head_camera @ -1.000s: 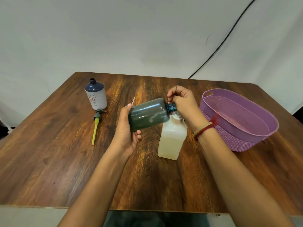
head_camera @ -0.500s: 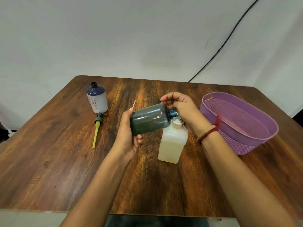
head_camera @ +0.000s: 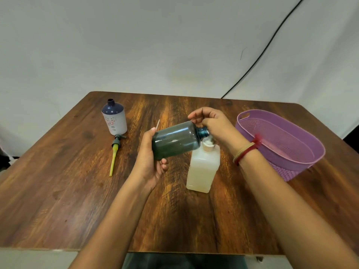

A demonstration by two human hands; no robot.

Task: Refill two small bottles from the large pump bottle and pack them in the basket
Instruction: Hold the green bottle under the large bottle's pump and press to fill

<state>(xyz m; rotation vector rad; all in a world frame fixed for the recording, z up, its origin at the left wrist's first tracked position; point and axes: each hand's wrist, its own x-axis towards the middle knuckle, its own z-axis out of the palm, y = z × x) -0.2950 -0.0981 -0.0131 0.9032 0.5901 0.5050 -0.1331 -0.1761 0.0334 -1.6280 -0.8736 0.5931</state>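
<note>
My left hand (head_camera: 149,162) grips the base of a dark green bottle (head_camera: 175,140), which lies almost level above the table with its open blue neck pointing right. The neck sits just over the mouth of a translucent square bottle (head_camera: 203,167) holding pale liquid, which stands upright on the table. With curled fingers, my right hand (head_camera: 213,123) closes around the green bottle's neck and shoulder; what lies under the palm is hidden. A white bottle with a dark blue top (head_camera: 114,119) stands uncapped at the back left. The purple basket (head_camera: 303,162) at the right holds nothing.
A pump head with a yellow tube (head_camera: 114,156) lies on the wooden table (head_camera: 68,191) in front of the white bottle. A thin pale stick (head_camera: 158,124) lies behind the green bottle. A black cable (head_camera: 262,53) runs down the wall.
The green bottle stays tipped over the square bottle. My right hand's fingers have shifted from the neck tip up onto the bottle's shoulder. The head view has tilted slightly.
</note>
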